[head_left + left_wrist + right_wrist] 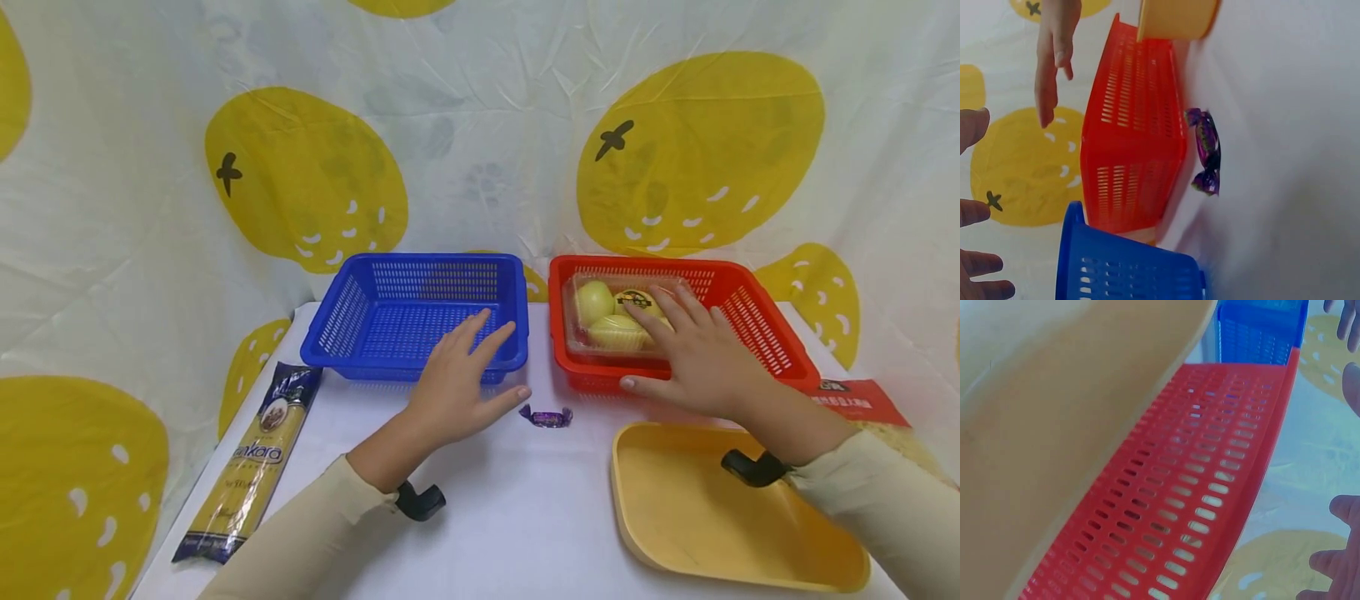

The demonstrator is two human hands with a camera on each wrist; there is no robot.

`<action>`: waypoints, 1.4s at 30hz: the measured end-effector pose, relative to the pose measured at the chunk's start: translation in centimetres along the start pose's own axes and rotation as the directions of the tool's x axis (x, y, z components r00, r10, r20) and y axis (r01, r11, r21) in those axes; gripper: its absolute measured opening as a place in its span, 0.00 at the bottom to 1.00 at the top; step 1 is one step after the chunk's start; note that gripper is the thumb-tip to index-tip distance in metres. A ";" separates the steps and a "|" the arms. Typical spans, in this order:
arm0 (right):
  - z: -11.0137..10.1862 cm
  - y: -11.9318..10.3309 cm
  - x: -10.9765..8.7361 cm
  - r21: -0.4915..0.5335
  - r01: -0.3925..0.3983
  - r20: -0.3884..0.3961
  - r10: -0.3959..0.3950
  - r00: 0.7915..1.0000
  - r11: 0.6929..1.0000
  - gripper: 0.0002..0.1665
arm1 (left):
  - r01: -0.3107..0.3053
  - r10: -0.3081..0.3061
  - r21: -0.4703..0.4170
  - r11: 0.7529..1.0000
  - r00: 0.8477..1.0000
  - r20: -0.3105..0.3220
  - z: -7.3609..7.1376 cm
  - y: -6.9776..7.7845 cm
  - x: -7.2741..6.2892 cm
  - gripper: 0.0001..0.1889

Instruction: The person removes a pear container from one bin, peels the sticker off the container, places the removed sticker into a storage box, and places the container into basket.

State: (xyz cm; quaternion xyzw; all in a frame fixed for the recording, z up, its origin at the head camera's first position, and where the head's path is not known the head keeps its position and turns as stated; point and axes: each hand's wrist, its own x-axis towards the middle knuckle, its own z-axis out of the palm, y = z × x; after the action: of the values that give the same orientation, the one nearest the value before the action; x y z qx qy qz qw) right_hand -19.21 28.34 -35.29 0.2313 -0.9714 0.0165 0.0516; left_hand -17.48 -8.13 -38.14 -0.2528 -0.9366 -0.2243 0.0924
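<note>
Far left, a spaghetti pack [251,462] lies slanted along the edge of the worktop [525,517], then there's the blue basket [375,365], nothing in it that I can see. The left hand [453,387] hangs by its near right corner, fingers spread wide, holding nothing. Careful there: a low sweep could knock the purple-wrapped candy [551,418] lying just beyond the thumb.

Next up is the red basket [592,379], with the clear plastic clamshell [617,321] sitting inside toward its left side. The right hand [693,358] hovers over it, also spread and empty. My worry: slick, thin plastic, so pinching only the lid might pop it, and a lopsided lift could send the fruit rolling or snag an edge on the basket rim. Looks-wise it's see-through and glossy, with pale yellow-green fruit [595,302] and a round dark-and-yellow label [632,300]. Can't tell what fruit, or whether it's latched.

Far right, the yellow tray [690,508] sits under the forearm, and behind that arm is a red-topped bag [862,404], half hidden.
</note>
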 end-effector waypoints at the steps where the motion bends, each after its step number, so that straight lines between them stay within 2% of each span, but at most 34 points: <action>1: 0.0 0.2 0.1 -0.006 0.009 -0.008 -0.009 1.000 1.000 0.66 | -0.005 0.005 -0.004 1.000 1.000 -0.003 0.1 0.1 0.1 0.45; 7: 0.0 1.5 0.5 -0.024 0.002 0.011 -0.001 1.000 1.000 0.66 | -0.015 0.015 -0.021 1.000 1.000 -0.007 0.7 0.8 0.9 0.44; 12: -0.1 2.6 0.8 -0.010 -0.016 0.032 0.017 0.999 1.000 0.66 | 0.013 -0.014 -0.037 0.999 1.000 -0.009 1.2 1.3 1.6 0.43; 16: 0.1 3.6 1.2 0.035 0.004 0.022 -0.004 1.000 0.999 0.64 | 0.045 -0.045 -0.081 0.996 0.999 0.005 1.6 1.7 2.2 0.43; 20: 0.5 4.7 1.7 0.088 0.030 0.013 -0.031 0.999 0.996 0.62 | 0.079 -0.077 -0.143 0.987 0.997 0.021 2.3 2.3 2.7 0.42; 28: 0.3 6.4 2.4 0.133 0.015 0.024 -0.019 1.000 0.991 0.61 | 0.144 -0.142 -0.209 0.967 0.990 0.024 3.5 4.1 4.1 0.40; 35: 0.4 7.2 2.9 0.191 -0.027 0.050 0.017 0.999 0.981 0.60 | 0.133 -0.134 -0.251 0.959 0.991 0.015 4.4 5.2 5.1 0.38; 42: 0.5 8.2 3.3 0.255 -0.050 0.067 0.034 0.997 0.966 0.59 | 0.168 -0.165 -0.336 0.927 0.986 0.035 5.2 6.1 5.7 0.37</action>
State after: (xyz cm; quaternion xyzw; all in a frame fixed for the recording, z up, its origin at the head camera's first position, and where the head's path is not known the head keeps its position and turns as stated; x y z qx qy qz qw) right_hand -25.94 34.16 -35.50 0.2157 -0.9669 0.1359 -0.0094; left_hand -19.51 1.45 -38.81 -0.1853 -0.9026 -0.3877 0.0254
